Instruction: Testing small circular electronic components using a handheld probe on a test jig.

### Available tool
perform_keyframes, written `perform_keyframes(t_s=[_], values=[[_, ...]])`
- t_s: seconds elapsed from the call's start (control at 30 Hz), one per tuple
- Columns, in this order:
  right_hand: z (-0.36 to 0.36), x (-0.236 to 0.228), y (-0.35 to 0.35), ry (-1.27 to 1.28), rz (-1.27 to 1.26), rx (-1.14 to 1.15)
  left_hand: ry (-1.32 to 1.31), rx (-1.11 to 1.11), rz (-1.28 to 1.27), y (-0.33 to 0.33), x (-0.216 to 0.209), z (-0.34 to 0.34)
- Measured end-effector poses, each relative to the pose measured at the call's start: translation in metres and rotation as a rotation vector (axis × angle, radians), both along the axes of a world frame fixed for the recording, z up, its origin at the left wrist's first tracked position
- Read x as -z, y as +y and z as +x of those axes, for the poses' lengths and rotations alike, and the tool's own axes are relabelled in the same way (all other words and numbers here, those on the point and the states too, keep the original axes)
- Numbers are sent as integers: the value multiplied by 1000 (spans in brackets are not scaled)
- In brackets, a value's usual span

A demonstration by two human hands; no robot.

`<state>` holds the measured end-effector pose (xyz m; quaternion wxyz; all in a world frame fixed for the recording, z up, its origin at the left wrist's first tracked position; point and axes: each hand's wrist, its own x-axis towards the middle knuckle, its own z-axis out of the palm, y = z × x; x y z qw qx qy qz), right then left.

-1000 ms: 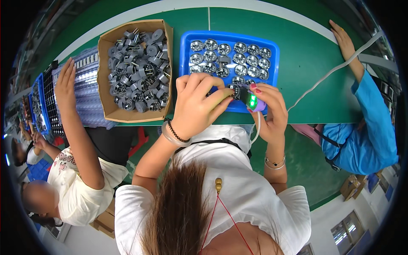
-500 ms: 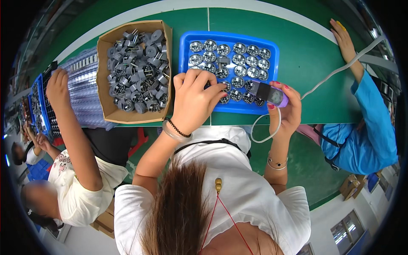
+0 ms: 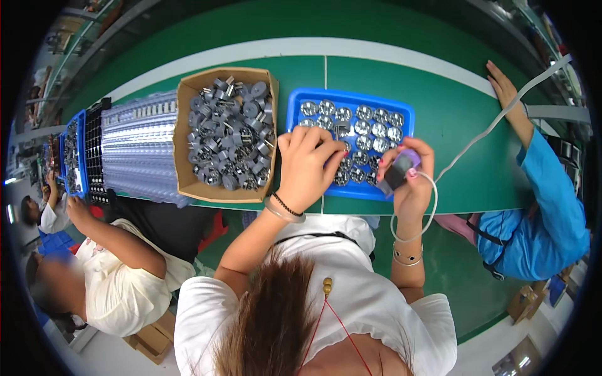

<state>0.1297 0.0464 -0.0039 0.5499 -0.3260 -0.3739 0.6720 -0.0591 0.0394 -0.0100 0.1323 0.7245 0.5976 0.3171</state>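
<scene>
My right hand [image 3: 411, 182] grips a small purple-and-black corded device [image 3: 399, 170], tilted over the right front corner of the blue tray [image 3: 411, 113]. A white cord loops from it past my wrist. My left hand [image 3: 310, 164] reaches over the tray's left front part, palm down, with thumb and forefinger close together; what they pinch, if anything, is hidden. Rows of round, shiny silver-and-black parts [image 3: 379, 130] fill the tray. Among them lies a grey piece [image 3: 342, 132], partly covered by my fingers.
Left of the tray stands a cardboard box [image 3: 273, 81] heaped with grey round plug pieces [image 3: 232, 131]. Beyond it lie stacked clear plastic trays [image 3: 138, 150]. A co-worker sits at left; another person's blue sleeve [image 3: 549, 188] and hand rest at the table's right. A white cable [image 3: 476, 122] crosses the right side.
The view has shifted, so the table sits lower. My right hand has turned the purple device so its end points down toward the tray. The left co-worker's hand has dropped from the plastic trays.
</scene>
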Motion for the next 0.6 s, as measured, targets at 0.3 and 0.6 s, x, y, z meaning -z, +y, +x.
perform_keyframes(t_s=[0.3,0.6], values=[[-19,-6,12,-780,178,9,-171,65,-69,-3,-21,-5],[-10,-12,5,-796,247,8,-312,110,-88,-9,-18,2]])
